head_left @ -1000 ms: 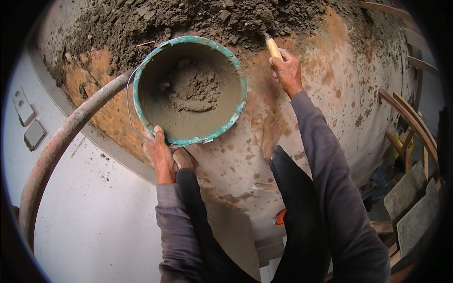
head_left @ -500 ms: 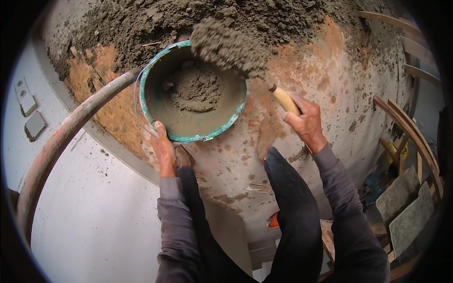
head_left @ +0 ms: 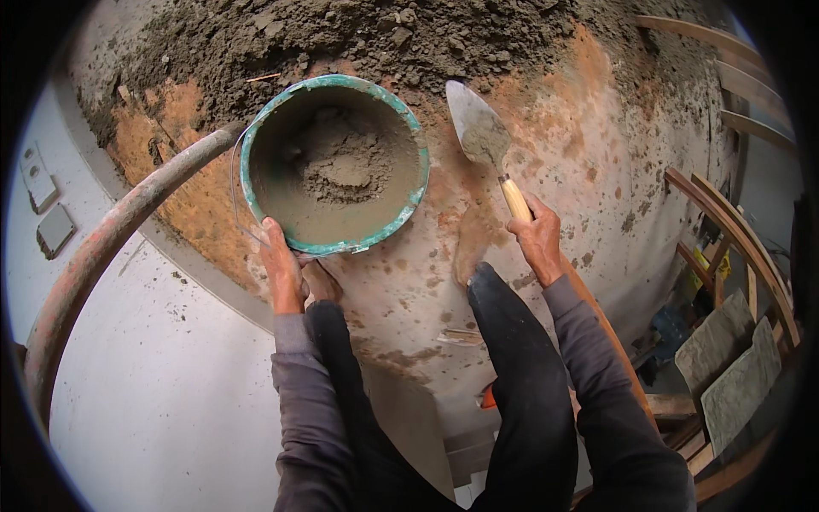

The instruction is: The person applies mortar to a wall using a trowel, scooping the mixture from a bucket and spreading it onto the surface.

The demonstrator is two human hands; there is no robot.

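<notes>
My left hand [head_left: 282, 266] grips the near rim of a green bucket [head_left: 415, 207], its thumb on the rim and the other fingers hidden beneath. Grey mortar [head_left: 345, 162] lies heaped inside the bucket, and its inner wall is smeared with the same mix. In my right hand [head_left: 539, 239] is a trowel [head_left: 480, 130], held by its wooden handle. The blade stands to the right of the bucket, apart from it, with a thin smear of mortar left near the handle end. A wire bail hangs at the bucket's left side.
A large heap of mortar [head_left: 341, 38] spreads along the far side. The long pole [head_left: 128, 222] curves past on the left beside the white wall [head_left: 171, 367]. At right stand wooden planks [head_left: 742, 235] and grey slabs [head_left: 738, 388]. My bare feet are near the bucket.
The trowel was heaped with mortar over the bucket's right rim; now its blade is nearly bare and swung right, away from the rim. More mortar lies in the bucket.
</notes>
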